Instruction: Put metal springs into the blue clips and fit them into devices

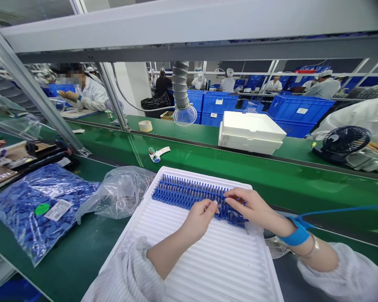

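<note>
A white ribbed foam tray [189,260] lies in front of me. Across its far end run rows of small blue plastic parts [173,193] standing upright, with thin metal pieces among them. My left hand [198,219] is at the near side of the rows, thumb and forefinger pinched together; whatever is between them is too small to name. From the right, my right hand [250,207] reaches over the right end of the rows with its fingers curled. Bits of blue show between those fingers, but what they grip is unclear. A blue wrist strap [296,233] circles my right wrist.
Left of the tray lie a clear bag [119,193] of thin metal pieces and a big bag of blue parts [47,205]. Beyond stand a small white device [159,154], tape roll [145,126], stacked foam trays [252,130], fan [346,140] and extraction hose [180,84]. Co-workers sit around.
</note>
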{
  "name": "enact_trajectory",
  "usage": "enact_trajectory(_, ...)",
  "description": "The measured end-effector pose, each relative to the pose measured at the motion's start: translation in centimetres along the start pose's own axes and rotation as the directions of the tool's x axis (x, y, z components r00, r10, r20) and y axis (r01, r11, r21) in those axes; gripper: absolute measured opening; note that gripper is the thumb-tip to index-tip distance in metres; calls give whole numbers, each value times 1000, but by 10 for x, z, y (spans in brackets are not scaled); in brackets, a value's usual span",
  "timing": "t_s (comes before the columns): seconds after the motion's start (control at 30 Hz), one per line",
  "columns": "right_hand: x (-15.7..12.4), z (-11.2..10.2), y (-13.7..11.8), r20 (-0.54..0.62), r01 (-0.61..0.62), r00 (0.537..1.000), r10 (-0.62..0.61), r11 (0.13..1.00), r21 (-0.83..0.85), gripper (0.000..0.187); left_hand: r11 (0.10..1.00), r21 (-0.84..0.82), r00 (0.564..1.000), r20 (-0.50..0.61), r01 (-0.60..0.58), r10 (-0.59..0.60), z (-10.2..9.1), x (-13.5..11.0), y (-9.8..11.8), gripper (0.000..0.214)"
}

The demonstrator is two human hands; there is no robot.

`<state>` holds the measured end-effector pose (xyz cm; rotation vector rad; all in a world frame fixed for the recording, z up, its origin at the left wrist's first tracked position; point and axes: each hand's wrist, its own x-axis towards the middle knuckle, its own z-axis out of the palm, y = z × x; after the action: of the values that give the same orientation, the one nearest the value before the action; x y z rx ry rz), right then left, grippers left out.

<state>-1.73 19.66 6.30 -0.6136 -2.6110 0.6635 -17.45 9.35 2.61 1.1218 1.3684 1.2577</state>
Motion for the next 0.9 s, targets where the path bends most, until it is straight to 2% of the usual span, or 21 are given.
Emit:
enact_trajectory(0.1,26,14,-31,-84,6,996,23,942,336,16,977,164,977,-142,-138,162,-21,0,14,29)
enact_trajectory(0.2,58,31,-58,-155,81,988,-14,896,436,15,940,276,930,-250,-198,270,-52,-6,34,23)
enact_trajectory(0.3,88,46,-76,-205,162,976,-66,852,497,14,930,311,890,-343,-195,301,-85,-14,47,24)
enact_trajectory(0.4,109,62,-88,-232,256,961,-154,815,520,9,956,243,868,-425,-163,256,-109,-21,47,33)
enact_trajectory(0.5,122,78,-94,-246,332,940,-236,796,505,10,993,57,877,-465,-106,120,-121,-24,35,42)
enact_trajectory(0.63,128,97,-97,-269,365,926,-265,806,466,12,979,-200,885,-462,-45,-53,-123,-23,17,48)
enact_trajectory(0.77,129,103,-98,-286,407,908,-307,810,422,12,942,-326,849,-518,-83,-105,-120,-21,10,53)
enact_trajectory(0.9,134,102,-95,-296,504,858,-420,799,328,17,918,-387,826,-543,-83,-154,-121,-15,8,53)
